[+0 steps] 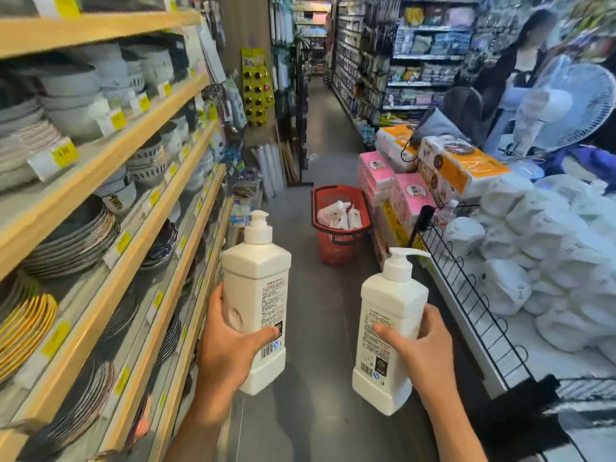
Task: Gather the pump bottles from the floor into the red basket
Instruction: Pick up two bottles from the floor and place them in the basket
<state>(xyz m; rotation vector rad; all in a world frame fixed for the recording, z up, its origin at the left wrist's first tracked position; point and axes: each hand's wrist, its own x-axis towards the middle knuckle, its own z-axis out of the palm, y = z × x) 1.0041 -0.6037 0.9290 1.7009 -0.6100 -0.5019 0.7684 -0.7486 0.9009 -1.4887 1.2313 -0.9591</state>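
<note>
Left hand [224, 341] holds white pump bottle [255, 295] upright. Right hand [421, 348] holds second pump bottle [388, 331] upright. Red basket [340, 225] on floor far ahead between hands, more bottles inside.

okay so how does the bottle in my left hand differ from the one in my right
The left hand holds the left bottle higher in view than the right bottle in the right hand. The left bottle's pump nozzle faces the camera; the right bottle's nozzle points right. Both are white, upright pump bottles with printed labels.
</note>
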